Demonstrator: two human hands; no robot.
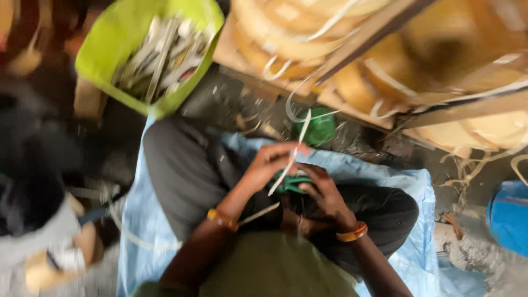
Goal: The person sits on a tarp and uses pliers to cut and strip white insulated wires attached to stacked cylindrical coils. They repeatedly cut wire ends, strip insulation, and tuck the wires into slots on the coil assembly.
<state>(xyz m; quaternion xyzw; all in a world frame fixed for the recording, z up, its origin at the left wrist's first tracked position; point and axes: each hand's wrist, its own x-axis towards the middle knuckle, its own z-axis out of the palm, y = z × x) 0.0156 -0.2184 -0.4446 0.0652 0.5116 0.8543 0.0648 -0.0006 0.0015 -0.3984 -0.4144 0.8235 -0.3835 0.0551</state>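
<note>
Sitting cross-legged on a pale blue sheet [143, 220], the person works over the lap with both hands drawn close together. The left hand [269, 162] is raised a little, its fingers curled and pressed together around a pale flat strip [289, 165] that runs up from the hands toward the far side and down again past the wrist. The right hand [324, 192] sits just beside it, lower and nearer, fingers bent over a small green piece [294, 184] held between the two hands; the picture is too blurred to tell exactly how the fingertips pinch it. Each wrist carries an orange bangle [223, 219].

Beyond the hands, on the dark ground, lies a green round thing [322, 127], with the strip's upper end crossing in front of it. To the far left stands a lime-green tub [104, 49] filled with pale sticks or strips. Across the far right, coils of light tan strip material [308, 33] are stacked on a rough wooden frame, loose curls hanging off them. A blue container [509, 217] shows at the right edge. At the left, another person in dark and grey clothing [33, 181] sits close by, blurred.
</note>
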